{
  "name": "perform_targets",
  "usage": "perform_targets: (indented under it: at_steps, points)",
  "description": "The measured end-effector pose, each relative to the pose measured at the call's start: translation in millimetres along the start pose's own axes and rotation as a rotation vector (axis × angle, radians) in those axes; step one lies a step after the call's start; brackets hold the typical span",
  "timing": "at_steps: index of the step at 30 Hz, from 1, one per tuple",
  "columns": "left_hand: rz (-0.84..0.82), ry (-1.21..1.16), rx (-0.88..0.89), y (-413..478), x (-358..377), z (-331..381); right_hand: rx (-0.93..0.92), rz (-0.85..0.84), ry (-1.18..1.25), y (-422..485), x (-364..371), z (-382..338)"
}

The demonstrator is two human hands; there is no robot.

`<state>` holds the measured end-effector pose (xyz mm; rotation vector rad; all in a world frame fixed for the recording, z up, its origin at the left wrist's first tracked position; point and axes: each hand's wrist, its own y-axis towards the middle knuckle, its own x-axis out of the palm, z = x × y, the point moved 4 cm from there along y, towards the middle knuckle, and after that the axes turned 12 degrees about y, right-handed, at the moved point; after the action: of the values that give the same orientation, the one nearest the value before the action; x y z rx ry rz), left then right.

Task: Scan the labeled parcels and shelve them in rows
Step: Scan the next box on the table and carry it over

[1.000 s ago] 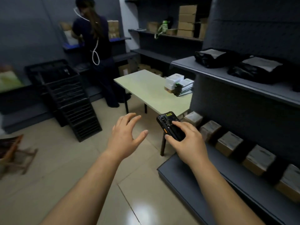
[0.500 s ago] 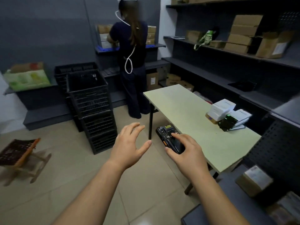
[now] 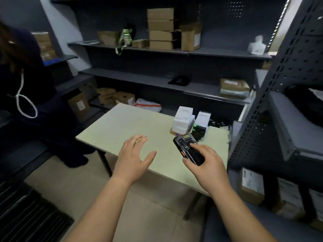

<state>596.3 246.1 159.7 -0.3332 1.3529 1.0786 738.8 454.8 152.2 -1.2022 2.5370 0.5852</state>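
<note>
The right grip (image 3: 208,166) is hiding the lower end of the black handheld scanner (image 3: 185,145); the left edge is cutting off a dark-clothed person (image 3: 26,84).

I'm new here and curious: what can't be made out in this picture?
Head view, the only one:
Lower half of the scanner: covered by the grip of the right hand.
Print on the white boxes: too small, blurred.
The other person: cut off by the left edge.
Label on the parcel at lower right: blurred.
</note>
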Motion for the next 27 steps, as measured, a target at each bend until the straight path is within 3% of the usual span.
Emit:
perform_targets:
  at_steps: [5,11,22,27]
  points:
    - [-0.111,0.002,0.095,87.0,45.4,3.4,0.071,0.110,-0.015,60.8,6.6,28.9]
    - [-0.109,-0.061,0.144,188.1,74.0,-2.5,0.093,0.217,-0.049,142.7,19.9,30.6]
    - [-0.266,-0.167,0.292,301.7,169.5,-4.6,0.300,0.307,-0.170,223.0,38.7,63.0]
    - [-0.387,-0.108,0.311,324.8,227.2,5.4,0.390,0.344,-0.224,244.6,31.0,92.9]
